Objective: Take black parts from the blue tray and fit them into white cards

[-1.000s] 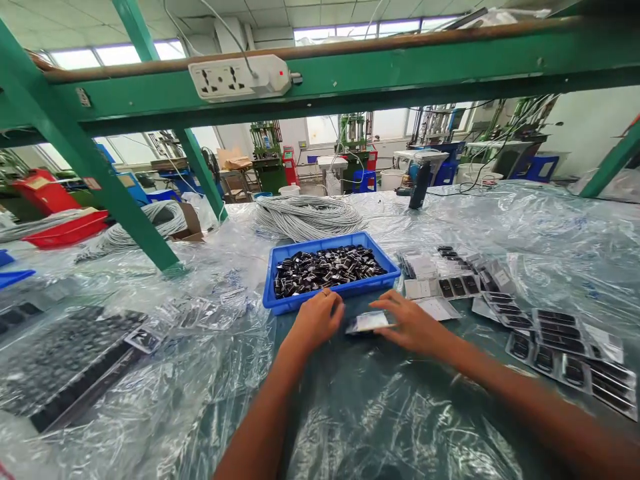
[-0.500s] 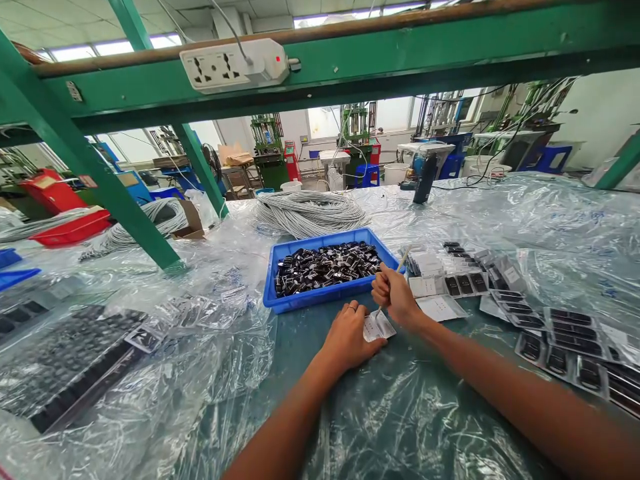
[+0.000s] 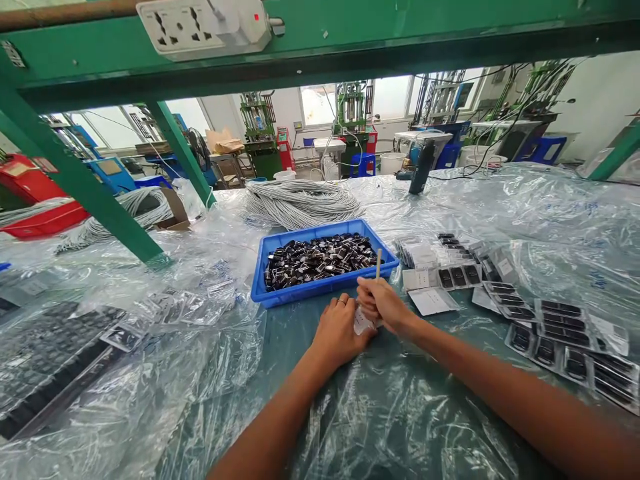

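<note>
One pale packet [image 3: 362,323] lies on the table [image 3: 287,340] partly under the left hand [image 3: 339,328], thumb and fingers apart, beside the right hand [image 3: 384,305], its grip clamped round a stick [image 3: 379,262], where too light a hold could let the packet skid.

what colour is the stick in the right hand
Pale tan; the stick shows above the right hand in the head view.

The left hand [image 3: 343,328] and right hand [image 3: 384,305] covered most of the small white packet [image 3: 361,323], whose print was too small to read. The pale stick's [image 3: 379,261] lower end was hidden; the view's top edge cut off the power strip's [image 3: 170,32] cable.
</note>
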A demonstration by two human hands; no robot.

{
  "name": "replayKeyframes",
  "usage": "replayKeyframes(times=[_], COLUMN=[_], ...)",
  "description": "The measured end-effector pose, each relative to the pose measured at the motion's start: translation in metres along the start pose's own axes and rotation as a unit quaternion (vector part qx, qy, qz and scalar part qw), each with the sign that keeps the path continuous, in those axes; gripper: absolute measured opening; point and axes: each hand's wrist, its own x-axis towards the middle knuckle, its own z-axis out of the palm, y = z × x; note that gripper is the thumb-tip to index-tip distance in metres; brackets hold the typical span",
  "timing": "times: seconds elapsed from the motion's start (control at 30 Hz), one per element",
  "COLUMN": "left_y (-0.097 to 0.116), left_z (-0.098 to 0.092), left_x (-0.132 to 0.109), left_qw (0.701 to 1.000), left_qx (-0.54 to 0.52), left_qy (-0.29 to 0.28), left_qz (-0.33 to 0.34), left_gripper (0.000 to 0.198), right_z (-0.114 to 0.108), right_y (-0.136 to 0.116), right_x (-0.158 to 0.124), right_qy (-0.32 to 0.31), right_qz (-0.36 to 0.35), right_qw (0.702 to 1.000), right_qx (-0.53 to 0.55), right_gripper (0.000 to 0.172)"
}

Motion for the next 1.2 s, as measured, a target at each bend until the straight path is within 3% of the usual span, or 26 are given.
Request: replayKeyframes(times=[0.1, 0.23, 0.4, 0.9, 1.03, 1.2], left_y=[-0.002, -0.012, -0.017, -0.014, -0.009, 0.0], left_z=[-0.001, -0.009, -0.012, -0.004, -0.006, -0.004], left_x=[0.0, 0.0, 0.0, 0.002, 0.0, -0.003], left_qw=[1.0, 1.0, 0.999, 0.997, 0.998, 0.998], left_qx=[-0.013, -0.013, -0.026, -0.069, -0.063, -0.058], left_qy=[-0.005, -0.003, -0.027, 0.008, 0.0, 0.001], left_qz=[0.011, 0.009, 0.009, 0.026, 0.004, -0.027], left_gripper=[0.049, 0.067, 0.045, 0.038, 0.038, 0.038], right_z=[-0.007, -0.009, 0.001, 0.015, 0.014, 0.007], right_y=[-0.012, -0.023, -0.008, 0.012, 0.01, -0.006], right_x=[-0.007, 0.004, 0.018, 0.017, 0.011, -0.005], right_qy=[-0.047, 0.033, 0.052, 0.099, 0.091, -0.04], right_qz=[0.036, -0.049, -0.085, -0.134, -0.075, 0.084], right_qw=[0.998, 0.995, 0.989, 0.986, 0.992, 0.996], right_qx=[-0.007, 0.085, 0.112, 0.029, 0.034, 0.003], right_gripper=[0.052, 0.055, 0.058, 0.056, 0.051, 0.044])
